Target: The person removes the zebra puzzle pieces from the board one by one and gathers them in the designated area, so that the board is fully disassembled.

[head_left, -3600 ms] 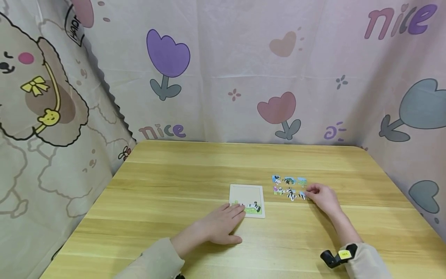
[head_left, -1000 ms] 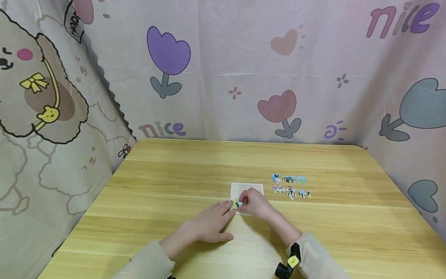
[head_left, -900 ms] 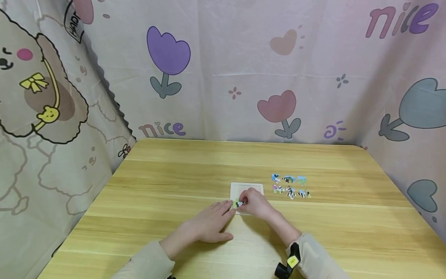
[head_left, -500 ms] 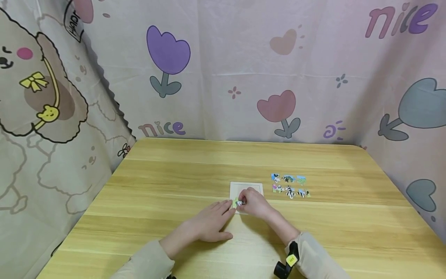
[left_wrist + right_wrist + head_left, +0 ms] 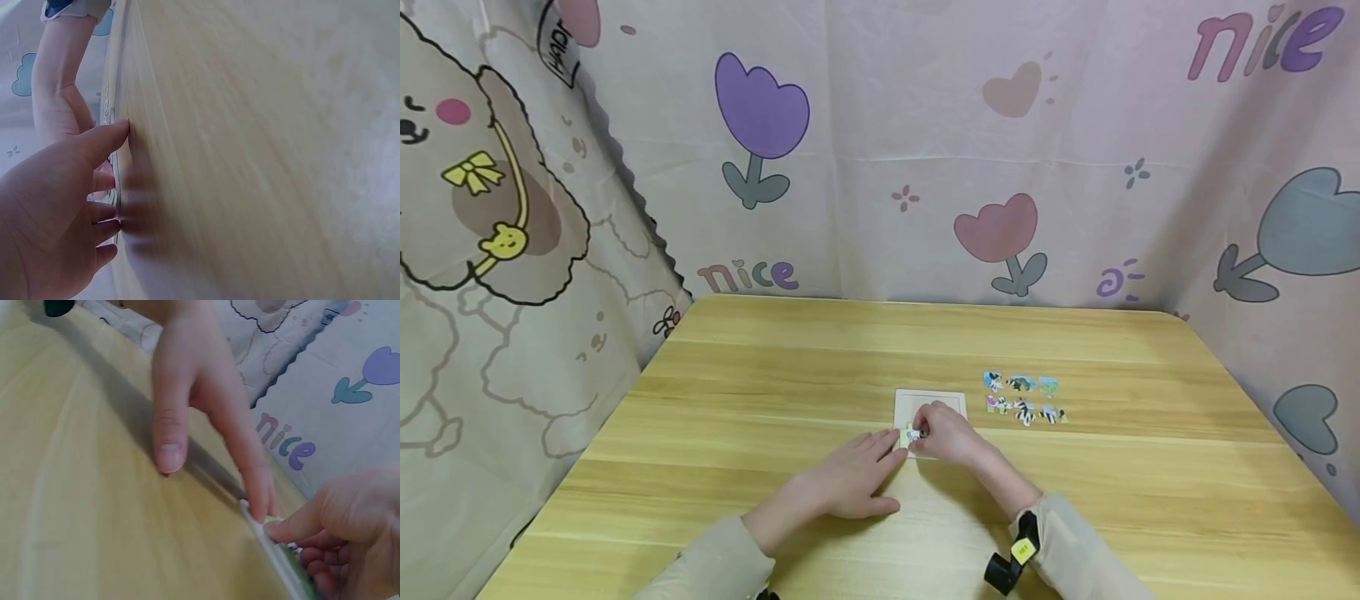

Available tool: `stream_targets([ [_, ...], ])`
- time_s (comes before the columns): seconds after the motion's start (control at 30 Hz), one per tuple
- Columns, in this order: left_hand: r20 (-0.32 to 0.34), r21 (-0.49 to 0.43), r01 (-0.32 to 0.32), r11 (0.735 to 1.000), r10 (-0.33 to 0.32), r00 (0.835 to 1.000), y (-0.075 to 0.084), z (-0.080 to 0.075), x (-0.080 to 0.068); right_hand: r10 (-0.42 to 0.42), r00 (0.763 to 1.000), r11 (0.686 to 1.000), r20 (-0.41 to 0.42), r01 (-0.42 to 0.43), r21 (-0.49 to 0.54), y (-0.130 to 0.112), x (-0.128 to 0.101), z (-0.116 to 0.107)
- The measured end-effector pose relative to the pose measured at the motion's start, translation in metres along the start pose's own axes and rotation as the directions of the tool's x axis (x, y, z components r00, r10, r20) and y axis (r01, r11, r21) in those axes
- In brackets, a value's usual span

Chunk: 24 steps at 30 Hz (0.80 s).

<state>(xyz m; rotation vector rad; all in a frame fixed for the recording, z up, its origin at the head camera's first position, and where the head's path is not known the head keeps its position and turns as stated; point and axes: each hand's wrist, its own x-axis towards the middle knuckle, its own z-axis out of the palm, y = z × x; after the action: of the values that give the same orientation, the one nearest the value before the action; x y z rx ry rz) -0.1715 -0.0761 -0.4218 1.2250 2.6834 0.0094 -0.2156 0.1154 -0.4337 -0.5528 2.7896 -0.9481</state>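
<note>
- We found the left hand lying flat on the wooden surface, fingers straight and relaxed, gripping nothing. Its fingertips reached the near left corner of the tray.
- In the left wrist view the left hand showed its thumb and fingers spread against the surface, right at the tray's edge.
- The right hand sat over the near part of the tray, fingers curled, pinching a puzzle piece at the tray's near left corner. The piece was low to the tray; we could not tell whether it was fully seated.
- In the right wrist view the right hand had thumb and fingers bent around a green-edged piece at the tray rim, just beside a fingertip of the left hand.
- The far part of the tray showed bare.
- Loose pieces lay in two short rows just right of the tray, apart from both hands.
- A printed curtain with tulips and the word "nice" hung behind and to both sides of the surface.
</note>
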Motion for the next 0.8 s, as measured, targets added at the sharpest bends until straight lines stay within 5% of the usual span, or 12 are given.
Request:
stream_targets([
  [0.2, -0.001, -0.009, -0.001, 1.000, 0.001, 1.000, 0.000, 0.001, 0.000, 0.027, 0.998, 1.000, 0.050, -0.026, -0.016, -0.004, 0.005, -0.004],
  [0.47, -0.005, -0.005, -0.001, 1.000, 0.001, 1.000, -0.002, 0.004, 0.001, 0.033, 0.999, 0.999, 0.012, -0.033, 0.014, -0.008, 0.004, -0.004],
  [0.8, -0.009, 0.017, -0.004, 1.000, 0.004, 1.000, -0.002, 0.002, 0.002, 0.001, 0.996, 0.977, -0.084, 0.017, 0.212, 0.006, -0.001, 0.004],
])
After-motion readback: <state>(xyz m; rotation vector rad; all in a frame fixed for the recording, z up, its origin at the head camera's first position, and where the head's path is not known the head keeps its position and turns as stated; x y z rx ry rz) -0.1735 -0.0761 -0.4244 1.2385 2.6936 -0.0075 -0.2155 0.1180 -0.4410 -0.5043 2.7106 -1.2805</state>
